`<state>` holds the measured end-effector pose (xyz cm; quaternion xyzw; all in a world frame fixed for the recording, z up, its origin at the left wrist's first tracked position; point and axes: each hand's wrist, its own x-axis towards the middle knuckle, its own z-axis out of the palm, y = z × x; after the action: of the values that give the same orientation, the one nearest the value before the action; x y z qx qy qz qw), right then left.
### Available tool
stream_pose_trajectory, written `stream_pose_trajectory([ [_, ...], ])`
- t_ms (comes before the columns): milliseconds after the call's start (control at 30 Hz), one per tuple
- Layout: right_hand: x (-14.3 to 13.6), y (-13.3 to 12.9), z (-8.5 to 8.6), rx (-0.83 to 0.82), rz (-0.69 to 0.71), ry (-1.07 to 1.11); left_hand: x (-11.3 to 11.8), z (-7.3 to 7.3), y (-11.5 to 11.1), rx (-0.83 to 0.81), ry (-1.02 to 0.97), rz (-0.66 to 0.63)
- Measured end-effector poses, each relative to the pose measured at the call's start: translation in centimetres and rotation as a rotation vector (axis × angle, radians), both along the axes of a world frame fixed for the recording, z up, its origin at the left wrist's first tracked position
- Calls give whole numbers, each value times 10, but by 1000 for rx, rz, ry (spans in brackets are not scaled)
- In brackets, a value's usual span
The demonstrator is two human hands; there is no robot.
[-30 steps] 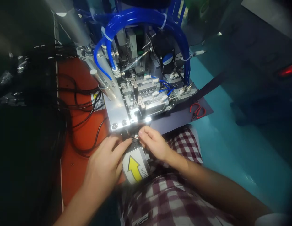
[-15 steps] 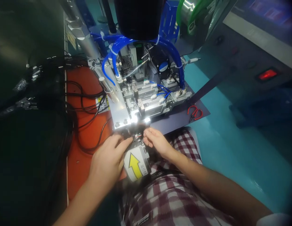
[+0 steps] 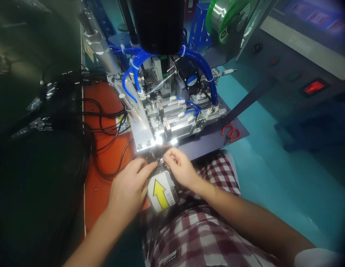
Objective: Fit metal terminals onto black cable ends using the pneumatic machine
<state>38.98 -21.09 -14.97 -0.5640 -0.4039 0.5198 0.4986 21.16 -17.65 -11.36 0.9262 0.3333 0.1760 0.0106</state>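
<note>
Left hand (image 3: 129,183) and right hand (image 3: 181,168) are nearly meeting at six o'clock on the machine (image 3: 179,128); whether fingers are gripping, I cannot tell.

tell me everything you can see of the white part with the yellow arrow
The white part has a smooth-looking face with a black-outlined yellow arrow pointing toward the machine. Dark printed characters stand right of the arrow. It sits in front of the machine, beside the left hand; whether hand and part touch, and its exact material, I can't tell.
</note>
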Motion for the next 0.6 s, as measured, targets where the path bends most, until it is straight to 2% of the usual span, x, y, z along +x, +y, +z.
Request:
stream_pose_trajectory([
  [133, -1, 0, -1, -33, -7, 44, 0, -3, 1, 29, 3, 11],
  [600, 1, 3, -8, 0, -5, 62, -11, -10, 8, -176, -102, -2],
])
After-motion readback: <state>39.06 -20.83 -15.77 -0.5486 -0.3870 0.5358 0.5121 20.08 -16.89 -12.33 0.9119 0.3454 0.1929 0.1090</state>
